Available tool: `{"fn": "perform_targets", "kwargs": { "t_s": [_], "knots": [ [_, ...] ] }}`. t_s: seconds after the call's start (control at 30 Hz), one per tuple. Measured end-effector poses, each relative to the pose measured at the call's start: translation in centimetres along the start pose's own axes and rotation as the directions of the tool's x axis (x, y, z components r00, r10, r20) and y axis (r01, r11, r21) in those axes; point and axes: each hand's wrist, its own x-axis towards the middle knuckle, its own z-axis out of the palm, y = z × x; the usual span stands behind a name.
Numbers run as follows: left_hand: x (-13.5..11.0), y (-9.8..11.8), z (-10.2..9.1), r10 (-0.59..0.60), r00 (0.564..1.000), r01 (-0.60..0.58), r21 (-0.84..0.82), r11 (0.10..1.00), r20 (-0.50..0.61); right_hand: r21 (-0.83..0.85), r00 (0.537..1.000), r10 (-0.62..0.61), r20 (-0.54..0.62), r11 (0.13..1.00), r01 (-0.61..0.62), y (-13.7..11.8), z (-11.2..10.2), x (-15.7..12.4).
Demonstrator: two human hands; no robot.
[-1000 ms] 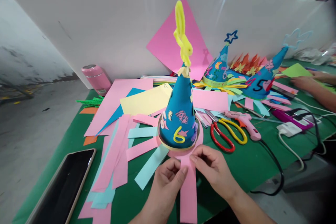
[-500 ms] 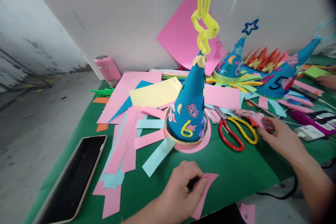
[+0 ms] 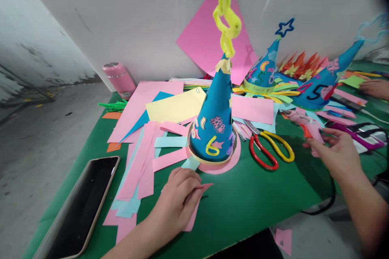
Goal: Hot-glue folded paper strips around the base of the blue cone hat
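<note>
My left hand (image 3: 179,198) pinches a pink paper strip (image 3: 194,214) just above the green tabletop, in front of the blue party hat (image 3: 212,117). That hat stands upright on a pink paper ring, with a yellow 6 on its side and a yellow pipe-cleaner shape on its tip. Pink and light blue strips fan out from its base. At the right, my right hand (image 3: 337,149) is closed around a pink glue gun (image 3: 306,123), its nozzle pointing away to the left. Scissors (image 3: 267,145) with red and yellow handles lie open between the hat and that hand.
A phone (image 3: 82,206) lies at the left edge, beside loose paper strips (image 3: 136,166). Behind are a pink bottle (image 3: 120,79), paper sheets and more decorated hats (image 3: 264,66). Another person's hand (image 3: 375,88) rests at the far right. A black cord hangs over the front edge.
My right hand has taken hold of the glue gun and lifted it, moving it right of the scissors. My left hand has moved left and nearer the hat with the pink strip.
</note>
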Motion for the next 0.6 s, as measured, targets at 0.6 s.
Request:
{"fn": "perform_targets", "kwargs": {
  "t_s": [0.6],
  "knots": [
    [-1.2,-2.2,-0.2,-0.036,0.999,0.037,0.065,0.997,-0.014,0.384,0.755,0.036,0.655,0.844,-0.374,-4.2,-1.8,-13.8]
  ]
}}
